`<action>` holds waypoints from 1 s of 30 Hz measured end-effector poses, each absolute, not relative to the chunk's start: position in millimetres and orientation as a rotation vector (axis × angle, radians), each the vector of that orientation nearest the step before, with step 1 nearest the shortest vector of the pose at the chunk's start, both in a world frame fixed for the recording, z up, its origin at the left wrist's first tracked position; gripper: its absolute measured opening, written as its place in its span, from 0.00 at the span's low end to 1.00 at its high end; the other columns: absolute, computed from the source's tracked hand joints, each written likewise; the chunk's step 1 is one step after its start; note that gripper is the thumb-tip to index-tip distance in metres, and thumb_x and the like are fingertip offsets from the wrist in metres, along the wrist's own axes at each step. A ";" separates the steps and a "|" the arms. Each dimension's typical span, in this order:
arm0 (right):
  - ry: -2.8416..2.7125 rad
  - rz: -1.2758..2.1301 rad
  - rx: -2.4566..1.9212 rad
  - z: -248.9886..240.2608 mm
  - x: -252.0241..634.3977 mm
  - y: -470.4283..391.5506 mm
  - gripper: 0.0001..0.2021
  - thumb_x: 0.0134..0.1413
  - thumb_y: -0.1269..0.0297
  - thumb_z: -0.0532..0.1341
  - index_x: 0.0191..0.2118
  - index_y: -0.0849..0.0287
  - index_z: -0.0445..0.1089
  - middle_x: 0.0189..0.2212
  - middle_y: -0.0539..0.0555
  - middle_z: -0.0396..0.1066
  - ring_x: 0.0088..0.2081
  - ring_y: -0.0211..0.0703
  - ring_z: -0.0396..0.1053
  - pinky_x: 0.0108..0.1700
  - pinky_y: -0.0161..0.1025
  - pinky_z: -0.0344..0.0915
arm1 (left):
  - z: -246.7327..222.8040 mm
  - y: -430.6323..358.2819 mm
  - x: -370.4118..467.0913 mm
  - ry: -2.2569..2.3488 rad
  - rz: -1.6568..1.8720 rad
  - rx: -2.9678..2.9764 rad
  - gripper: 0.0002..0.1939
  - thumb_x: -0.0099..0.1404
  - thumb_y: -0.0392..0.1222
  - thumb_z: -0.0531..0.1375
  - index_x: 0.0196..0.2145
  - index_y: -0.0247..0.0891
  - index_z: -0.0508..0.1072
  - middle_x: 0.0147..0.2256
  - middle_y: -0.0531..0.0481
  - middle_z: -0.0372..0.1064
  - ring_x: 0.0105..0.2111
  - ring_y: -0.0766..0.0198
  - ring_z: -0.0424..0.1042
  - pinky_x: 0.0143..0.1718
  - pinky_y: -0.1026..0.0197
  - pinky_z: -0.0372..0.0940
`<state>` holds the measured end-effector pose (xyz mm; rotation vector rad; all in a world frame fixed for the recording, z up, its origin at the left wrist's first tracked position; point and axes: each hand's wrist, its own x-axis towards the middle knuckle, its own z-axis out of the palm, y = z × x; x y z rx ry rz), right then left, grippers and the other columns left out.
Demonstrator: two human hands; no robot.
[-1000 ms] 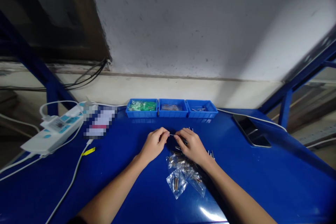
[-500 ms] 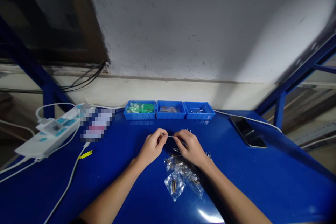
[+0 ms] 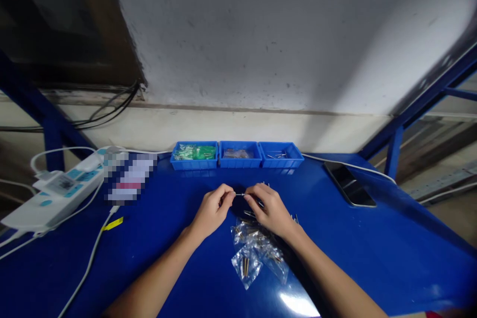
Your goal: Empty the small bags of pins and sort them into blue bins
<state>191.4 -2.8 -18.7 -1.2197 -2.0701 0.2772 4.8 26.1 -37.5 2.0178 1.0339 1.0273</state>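
Between my two hands runs a thin, silvery metal rod (image 3: 239,194), roughly level above the blue table. My left hand (image 3: 216,207) pinches its left end between thumb and fingertips. At its other end, my right hand (image 3: 269,208) has thumb and fingers closed on it. The rod's exact kind is too small to make out. Below and partly behind my right hand lie several clear plastic bags (image 3: 247,264) with thin brown and metallic pieces inside. A few loose metal rods (image 3: 249,214) show around that hand, partly hidden by it.
Along the wall stand three blue bins: one with green packets (image 3: 196,152), one with bagged pieces (image 3: 237,153), one with thin metal rods (image 3: 280,154). A dark phone (image 3: 350,184) lies right. A white power strip (image 3: 55,198), cables and a blurred-out device (image 3: 130,179) occupy the left.
The view has shifted slightly. My hands keep nearly the same pose, with a little more of the thin rod showing between the fingertips.
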 end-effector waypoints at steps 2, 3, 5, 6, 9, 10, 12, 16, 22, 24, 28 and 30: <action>-2.074 0.258 -1.238 -18.1 190.6 -2.7 0.10 0.63 0.65 0.50 0.34 0.58 0.66 0.28 0.53 0.67 0.31 0.41 0.64 0.37 0.38 0.59 | -37.8 25.8 5.4 1.037 1.043 2.009 0.08 0.66 0.44 0.52 0.36 0.38 0.65 0.25 0.56 0.64 0.26 0.69 0.65 0.29 0.67 0.59; -2.078 0.255 -1.241 -18.0 190.2 -2.7 0.10 0.63 0.65 0.50 0.33 0.58 0.66 0.28 0.53 0.67 0.31 0.41 0.64 0.36 0.38 0.59 | -37.8 25.7 5.6 1.040 1.045 2.013 0.07 0.66 0.44 0.52 0.37 0.39 0.65 0.25 0.56 0.64 0.26 0.69 0.66 0.29 0.67 0.59; -2.081 0.268 -1.242 -18.3 189.3 -3.0 0.11 0.63 0.66 0.49 0.33 0.58 0.66 0.27 0.53 0.67 0.31 0.40 0.64 0.36 0.38 0.59 | -37.7 25.7 5.5 1.050 1.038 2.038 0.07 0.66 0.44 0.52 0.36 0.39 0.65 0.24 0.56 0.63 0.25 0.69 0.65 0.29 0.67 0.59; -2.074 0.276 -1.242 -18.6 188.9 -3.2 0.10 0.63 0.65 0.50 0.34 0.58 0.66 0.28 0.52 0.67 0.31 0.40 0.64 0.36 0.38 0.59 | -37.5 25.7 5.3 1.057 1.032 2.053 0.07 0.67 0.43 0.51 0.34 0.39 0.65 0.23 0.56 0.63 0.24 0.69 0.65 0.29 0.67 0.59; -2.040 0.289 -1.241 -19.5 188.6 -3.8 0.06 0.61 0.64 0.53 0.39 0.58 0.65 0.28 0.52 0.67 0.32 0.41 0.64 0.37 0.38 0.60 | -36.6 25.7 4.4 1.072 1.032 2.067 0.10 0.68 0.43 0.48 0.30 0.39 0.63 0.23 0.56 0.62 0.24 0.69 0.65 0.29 0.67 0.58; -2.028 0.288 -1.239 -19.7 188.7 -4.0 0.07 0.61 0.63 0.54 0.41 0.58 0.64 0.29 0.52 0.67 0.32 0.41 0.65 0.37 0.38 0.60 | -36.4 25.7 4.2 1.067 1.032 2.067 0.11 0.68 0.42 0.48 0.29 0.39 0.63 0.23 0.56 0.62 0.24 0.69 0.65 0.30 0.67 0.58; -2.027 0.293 -1.219 -19.7 189.2 -3.9 0.08 0.60 0.64 0.54 0.44 0.58 0.63 0.30 0.52 0.67 0.32 0.41 0.65 0.37 0.38 0.61 | -36.0 25.7 4.1 1.045 1.027 2.076 0.12 0.68 0.42 0.47 0.29 0.38 0.63 0.23 0.56 0.62 0.25 0.69 0.65 0.30 0.67 0.59; -2.081 0.279 -1.173 -17.8 191.0 -2.3 0.06 0.62 0.67 0.51 0.39 0.57 0.65 0.31 0.54 0.67 0.33 0.41 0.64 0.36 0.37 0.61 | -37.1 26.3 4.5 1.026 1.013 2.104 0.11 0.68 0.41 0.48 0.29 0.38 0.64 0.23 0.56 0.64 0.25 0.69 0.66 0.31 0.67 0.59; -2.058 0.243 -1.217 -15.8 193.0 -0.5 0.09 0.63 0.65 0.51 0.36 0.58 0.66 0.28 0.53 0.67 0.30 0.40 0.63 0.35 0.37 0.60 | -39.9 27.6 4.5 1.006 1.063 2.118 0.07 0.66 0.42 0.53 0.35 0.39 0.69 0.26 0.55 0.67 0.26 0.69 0.65 0.30 0.67 0.60; -2.058 0.262 -1.217 -16.9 192.7 -1.4 0.08 0.62 0.63 0.52 0.39 0.58 0.67 0.29 0.53 0.67 0.31 0.40 0.64 0.36 0.38 0.60 | -39.2 27.1 4.2 1.008 1.067 2.125 0.08 0.66 0.42 0.52 0.33 0.39 0.69 0.26 0.54 0.67 0.26 0.69 0.66 0.31 0.67 0.60; -2.077 0.291 -1.163 -18.8 191.4 -3.7 0.08 0.61 0.64 0.53 0.40 0.59 0.66 0.29 0.53 0.68 0.32 0.40 0.64 0.35 0.37 0.60 | -36.8 26.3 3.9 1.032 1.041 2.131 0.11 0.67 0.43 0.50 0.31 0.38 0.69 0.26 0.54 0.68 0.26 0.68 0.66 0.30 0.67 0.61; -2.081 0.281 -1.167 -17.4 191.1 -4.5 0.08 0.62 0.65 0.52 0.38 0.59 0.67 0.29 0.53 0.68 0.31 0.40 0.64 0.35 0.37 0.59 | -36.5 26.3 4.0 1.035 1.033 2.117 0.11 0.67 0.43 0.50 0.32 0.38 0.69 0.25 0.54 0.68 0.26 0.68 0.67 0.30 0.67 0.61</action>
